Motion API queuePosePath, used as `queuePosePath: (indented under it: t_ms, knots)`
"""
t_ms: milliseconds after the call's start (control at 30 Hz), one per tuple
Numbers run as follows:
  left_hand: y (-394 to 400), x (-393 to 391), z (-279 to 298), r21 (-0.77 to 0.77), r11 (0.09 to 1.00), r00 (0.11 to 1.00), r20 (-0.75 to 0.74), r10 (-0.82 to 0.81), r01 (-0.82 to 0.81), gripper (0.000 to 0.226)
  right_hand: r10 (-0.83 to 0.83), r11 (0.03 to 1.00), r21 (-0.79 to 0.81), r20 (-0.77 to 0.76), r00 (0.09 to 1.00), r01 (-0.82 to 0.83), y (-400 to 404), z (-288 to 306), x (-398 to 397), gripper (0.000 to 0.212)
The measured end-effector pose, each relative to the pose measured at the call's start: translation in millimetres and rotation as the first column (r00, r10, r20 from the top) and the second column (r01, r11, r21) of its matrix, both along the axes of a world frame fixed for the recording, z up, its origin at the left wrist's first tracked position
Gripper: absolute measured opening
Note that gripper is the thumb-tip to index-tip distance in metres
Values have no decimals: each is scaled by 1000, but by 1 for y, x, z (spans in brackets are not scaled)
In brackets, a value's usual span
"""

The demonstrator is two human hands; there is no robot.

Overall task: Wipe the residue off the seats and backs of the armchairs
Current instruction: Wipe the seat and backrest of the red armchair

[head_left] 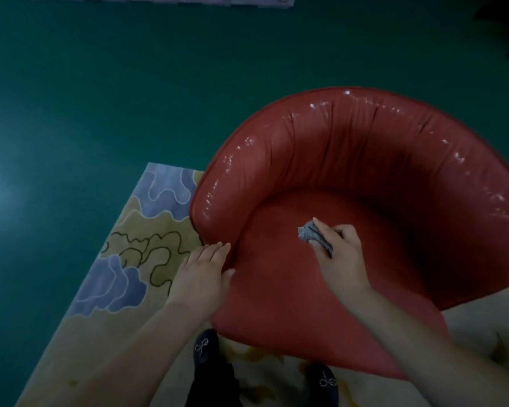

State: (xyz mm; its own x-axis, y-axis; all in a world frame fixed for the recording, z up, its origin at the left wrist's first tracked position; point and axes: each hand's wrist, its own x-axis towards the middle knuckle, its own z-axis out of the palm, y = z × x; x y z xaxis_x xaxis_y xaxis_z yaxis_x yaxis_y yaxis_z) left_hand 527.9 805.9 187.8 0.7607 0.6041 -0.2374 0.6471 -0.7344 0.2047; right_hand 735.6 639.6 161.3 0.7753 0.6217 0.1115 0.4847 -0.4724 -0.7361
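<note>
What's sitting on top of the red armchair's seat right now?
On the seat, the right hand holds a grey cloth; the left hand rests on its edge. The seat beneath the hands is hidden.

A glossy red armchair (350,177) with curved back stands partly on a patterned rug (147,230).
</note>
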Motion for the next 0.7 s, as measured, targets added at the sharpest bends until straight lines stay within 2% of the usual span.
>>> queuePosePath:
  t_ms: [167, 333, 467, 700]
  knots:
    - [80, -2, 10, -4, 997, 994, 82, -72, 72, 54, -112, 993, 20, -16, 994, 112, 62, 10, -30, 44]
    - [155, 2, 13, -9, 975, 973, 64, -222, 223, 53, -266, 962, 38, -78, 961, 270, 110, 20, -62, 44]
    - [190, 13, 14, -71, 968, 969, 76, -234, 240, 54, -348, 932, 64, -110, 931, 356, 134, 29, -80, 44]
    - [215, 41, 5, -268, 940, 977, 98, -191, 210, 60, -345, 924, 108, -186, 920, 368, 149, 23, -94, 44]
